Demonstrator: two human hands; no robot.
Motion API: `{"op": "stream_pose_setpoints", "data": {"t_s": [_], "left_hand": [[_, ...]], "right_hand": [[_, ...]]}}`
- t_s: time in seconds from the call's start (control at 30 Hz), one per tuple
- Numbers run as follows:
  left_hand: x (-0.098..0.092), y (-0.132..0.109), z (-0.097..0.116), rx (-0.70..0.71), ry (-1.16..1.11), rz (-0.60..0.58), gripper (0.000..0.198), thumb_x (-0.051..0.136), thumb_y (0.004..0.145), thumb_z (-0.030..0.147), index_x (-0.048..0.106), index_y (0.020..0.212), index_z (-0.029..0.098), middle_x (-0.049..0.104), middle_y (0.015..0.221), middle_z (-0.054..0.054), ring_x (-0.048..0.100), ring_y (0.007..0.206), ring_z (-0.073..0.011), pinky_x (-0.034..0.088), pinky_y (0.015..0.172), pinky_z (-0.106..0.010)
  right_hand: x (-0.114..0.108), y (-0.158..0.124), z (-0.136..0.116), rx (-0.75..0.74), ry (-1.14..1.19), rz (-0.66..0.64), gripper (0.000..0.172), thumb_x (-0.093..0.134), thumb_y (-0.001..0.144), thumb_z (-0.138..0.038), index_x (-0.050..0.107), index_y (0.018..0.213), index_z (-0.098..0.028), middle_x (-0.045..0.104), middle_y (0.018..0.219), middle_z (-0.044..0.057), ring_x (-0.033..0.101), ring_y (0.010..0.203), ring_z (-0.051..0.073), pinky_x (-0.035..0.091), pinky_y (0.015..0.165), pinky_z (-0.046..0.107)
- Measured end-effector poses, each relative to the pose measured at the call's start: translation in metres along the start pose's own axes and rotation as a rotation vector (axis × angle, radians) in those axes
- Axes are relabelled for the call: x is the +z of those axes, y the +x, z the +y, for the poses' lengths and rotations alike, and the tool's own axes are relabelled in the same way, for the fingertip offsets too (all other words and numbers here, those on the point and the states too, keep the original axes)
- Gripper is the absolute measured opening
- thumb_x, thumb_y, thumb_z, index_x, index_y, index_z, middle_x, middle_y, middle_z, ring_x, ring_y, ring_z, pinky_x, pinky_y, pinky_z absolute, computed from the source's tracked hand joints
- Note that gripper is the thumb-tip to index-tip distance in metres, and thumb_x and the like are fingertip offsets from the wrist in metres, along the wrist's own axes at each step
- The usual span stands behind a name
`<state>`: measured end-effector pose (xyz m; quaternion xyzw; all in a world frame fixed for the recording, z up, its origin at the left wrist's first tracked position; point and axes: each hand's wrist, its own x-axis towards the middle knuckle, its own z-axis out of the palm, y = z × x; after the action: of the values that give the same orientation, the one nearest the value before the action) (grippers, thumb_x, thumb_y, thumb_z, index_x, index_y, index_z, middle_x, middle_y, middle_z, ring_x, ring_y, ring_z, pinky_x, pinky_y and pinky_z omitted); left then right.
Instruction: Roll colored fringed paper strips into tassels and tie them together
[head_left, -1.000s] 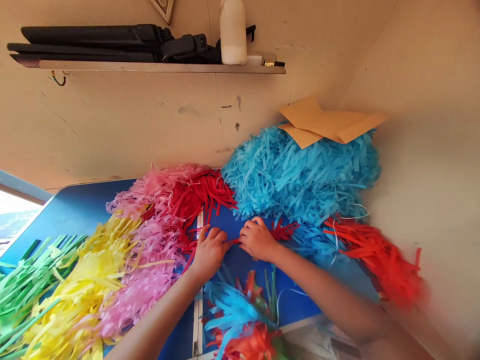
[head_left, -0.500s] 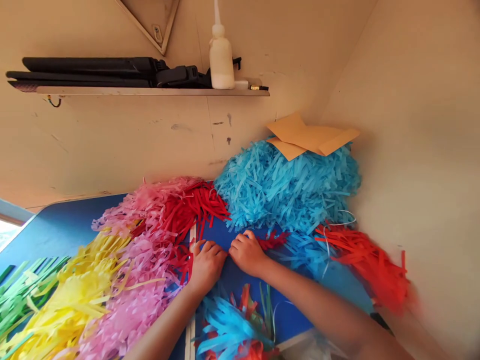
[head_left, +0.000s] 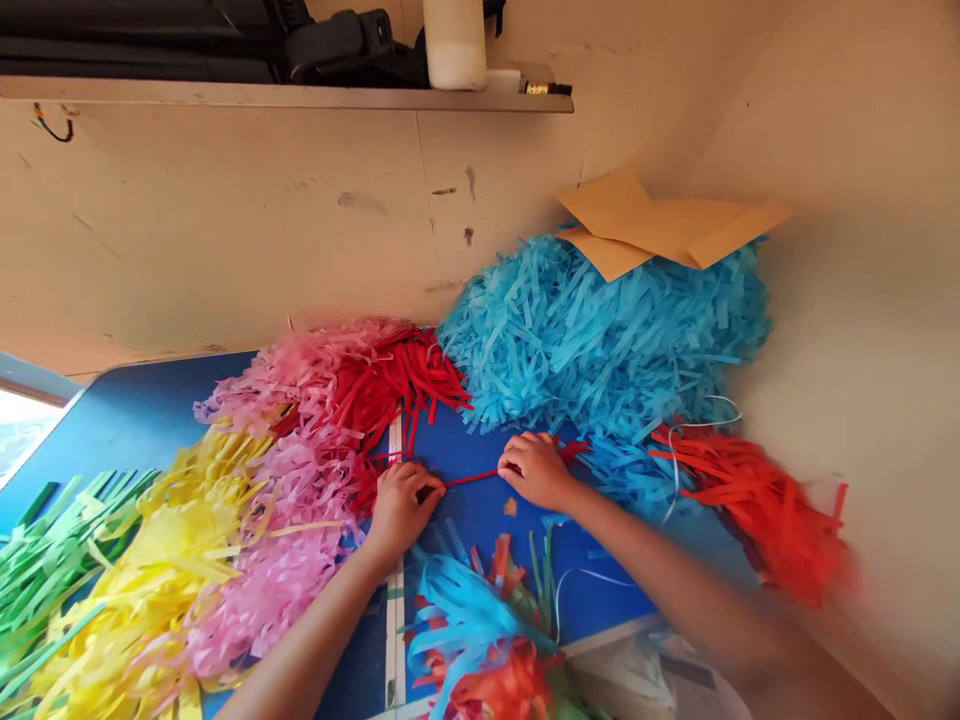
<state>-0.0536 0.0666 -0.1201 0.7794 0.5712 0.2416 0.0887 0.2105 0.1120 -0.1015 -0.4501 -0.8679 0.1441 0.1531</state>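
Note:
A thin twisted red strand (head_left: 472, 480) stretches between my two hands over the blue table. My left hand (head_left: 405, 503) pinches its left end, beside the red and pink fringed paper. The fingers of my right hand (head_left: 536, 470) are closed on the strand's right part, with red fringe (head_left: 574, 450) showing just beyond that hand. Below the hands lies a mixed bundle of blue and red-orange fringe (head_left: 476, 630).
Pink (head_left: 262, 580), yellow (head_left: 157, 540) and green fringe (head_left: 60, 560) spread on the left. A large light-blue pile (head_left: 600, 345) carries brown paper (head_left: 667, 220) at the back. Red-orange fringe (head_left: 772, 510) lies right. A shelf (head_left: 300, 97) hangs above.
My hands have moved apart, and the red strand now shows taut between them. The view has shifted down and closer to the table.

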Motion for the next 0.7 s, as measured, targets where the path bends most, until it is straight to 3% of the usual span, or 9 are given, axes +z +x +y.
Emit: {"op": "stream_pose_setpoints", "data": {"t_s": [0.13,0.4,0.5,0.57,0.7], "left_hand": [[-0.001,0.002,0.003,-0.043,0.002,-0.024,0.024,0.062,0.088,0.042,0.074,0.078,0.023,0.07,0.081,-0.004,0.063,0.082,-0.0207,0.045,0.077,-0.035],[-0.007,0.007,0.015,-0.042,0.126,-0.066,0.026,0.056,0.092,0.039,0.07,0.08,0.021,0.068,0.084,-0.007,0.058,0.088,-0.0262,0.038,0.083,-0.044],[-0.011,0.009,0.02,0.048,0.154,-0.092,0.018,0.053,0.094,0.029,0.071,0.094,0.026,0.069,0.093,-0.006,0.056,0.096,-0.0262,0.034,0.092,-0.047],[-0.013,0.009,0.022,0.173,0.185,-0.13,0.025,0.051,0.094,0.021,0.07,0.106,0.033,0.07,0.099,-0.004,0.055,0.101,-0.0255,0.031,0.097,-0.048],[-0.015,0.012,0.025,0.329,0.256,-0.154,0.028,0.052,0.094,0.019,0.072,0.106,0.035,0.072,0.099,-0.003,0.055,0.1,-0.0257,0.031,0.096,-0.05]], "right_hand": [[-0.001,0.003,0.0,0.056,0.026,-0.027,0.011,0.066,0.086,-0.02,0.067,0.076,-0.02,0.064,0.086,0.0,0.053,0.089,0.018,0.028,0.078,0.032],[-0.001,0.015,-0.004,0.179,-0.006,-0.115,0.013,0.067,0.081,-0.017,0.067,0.068,-0.02,0.065,0.084,0.001,0.055,0.087,0.019,0.03,0.074,0.031],[-0.002,0.021,-0.006,0.221,-0.035,-0.124,0.011,0.067,0.078,-0.017,0.067,0.068,-0.021,0.067,0.082,0.002,0.056,0.084,0.021,0.031,0.073,0.032],[-0.005,0.022,-0.009,0.21,-0.05,-0.12,0.003,0.068,0.079,-0.019,0.069,0.076,-0.021,0.068,0.082,0.002,0.056,0.083,0.021,0.033,0.075,0.033],[-0.012,0.02,-0.019,0.029,-0.07,-0.114,0.01,0.067,0.084,-0.022,0.07,0.093,-0.025,0.07,0.099,0.003,0.054,0.101,0.024,0.032,0.091,0.04]]}}
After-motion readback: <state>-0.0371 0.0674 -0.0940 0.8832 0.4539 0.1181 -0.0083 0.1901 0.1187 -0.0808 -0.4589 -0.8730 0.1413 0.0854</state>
